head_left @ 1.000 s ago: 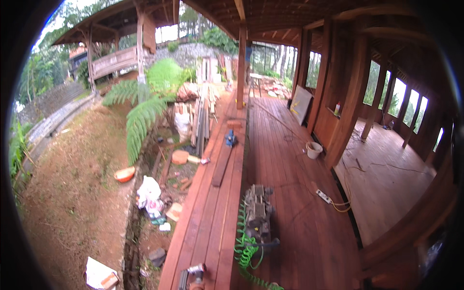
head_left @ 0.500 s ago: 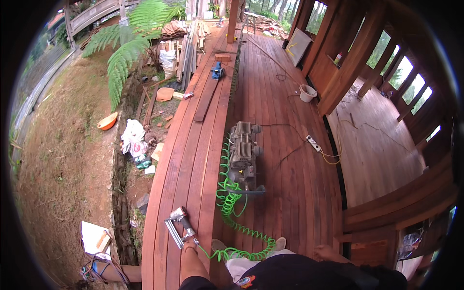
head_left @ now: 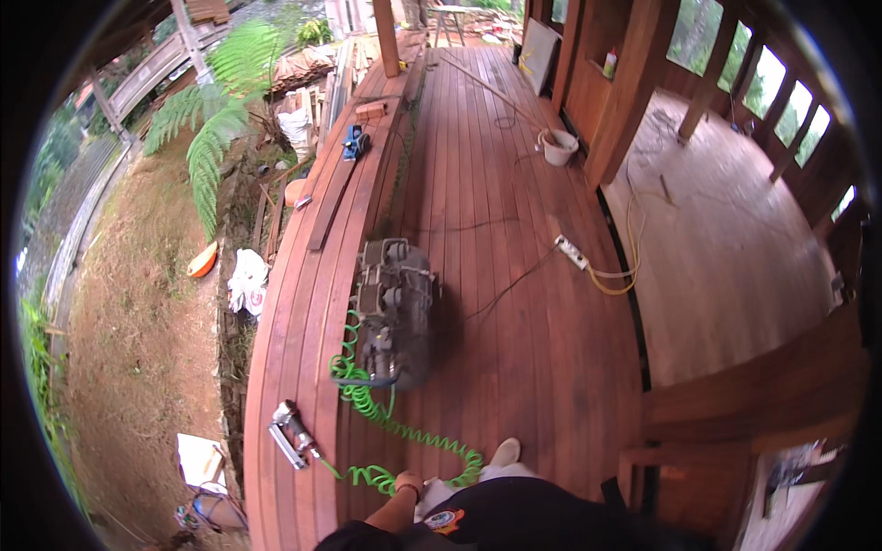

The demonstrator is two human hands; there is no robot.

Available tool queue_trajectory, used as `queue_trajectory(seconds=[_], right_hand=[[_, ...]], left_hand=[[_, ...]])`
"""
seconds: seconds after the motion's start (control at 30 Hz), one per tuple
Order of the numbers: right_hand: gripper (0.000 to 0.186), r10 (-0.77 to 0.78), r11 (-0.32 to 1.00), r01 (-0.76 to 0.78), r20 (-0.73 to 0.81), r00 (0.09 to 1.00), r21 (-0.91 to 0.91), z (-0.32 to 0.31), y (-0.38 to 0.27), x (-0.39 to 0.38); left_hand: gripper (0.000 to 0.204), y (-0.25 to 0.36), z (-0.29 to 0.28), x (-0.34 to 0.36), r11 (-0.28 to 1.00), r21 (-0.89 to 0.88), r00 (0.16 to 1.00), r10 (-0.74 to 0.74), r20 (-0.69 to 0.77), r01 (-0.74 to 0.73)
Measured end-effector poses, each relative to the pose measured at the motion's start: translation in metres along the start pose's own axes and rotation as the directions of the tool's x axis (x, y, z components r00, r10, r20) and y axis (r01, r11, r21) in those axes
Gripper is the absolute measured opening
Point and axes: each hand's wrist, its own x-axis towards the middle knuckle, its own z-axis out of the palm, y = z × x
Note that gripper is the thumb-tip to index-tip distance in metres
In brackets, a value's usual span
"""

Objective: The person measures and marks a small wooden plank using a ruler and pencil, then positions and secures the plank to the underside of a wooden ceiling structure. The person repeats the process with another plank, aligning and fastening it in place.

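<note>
My left hand (head_left: 407,483) is low in the view, below the green coiled hose (head_left: 430,443) and in front of my body; its fingers are too small and foreshortened to tell what they do. A nail gun (head_left: 292,432) lies on the raised decking to its left, not touched by the hand, with the hose joined to it. An air compressor (head_left: 393,312) stands ahead on the wooden deck (head_left: 533,386). My right hand is not in view.
Further on are a blue power tool (head_left: 355,142), loose board (head_left: 326,211), white bucket (head_left: 559,151), power strip (head_left: 571,253) with cords, and wooden posts (head_left: 386,41). A dirt slope with ferns and debris drops off at left; a paler floor lies right.
My left hand has moved from the nail gun to the right, leaving it on the boards. My right hand has left the view. My view has shifted forward along the deck.
</note>
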Motion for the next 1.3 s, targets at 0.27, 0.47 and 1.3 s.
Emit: queue_trajectory(seconds=[0.27, 0.47, 1.3], right_hand=[[0.029, -0.074, 0.995, 0.072, -0.026, 0.997, -0.062, -0.065, -0.081, 0.03], [0.025, -0.247, 0.956, 0.245, 0.006, 0.969, -0.16, -0.075, -0.162, 0.048], [0.03, -0.103, 0.979, 0.094, -0.04, 0.994, -0.179, -0.15, -0.789, 0.425]], left_hand=[[0.026, 0.278, -0.126, 0.011, 0.772, -0.452, 0.893, 0.352, -0.28, -0.447], [0.028, 0.268, -0.159, 0.04, 0.829, -0.495, 0.944, 0.109, -0.312, -0.259], [0.028, 0.722, -0.608, 0.514, 0.776, -0.552, 0.943, 0.167, -0.288, -0.306]])
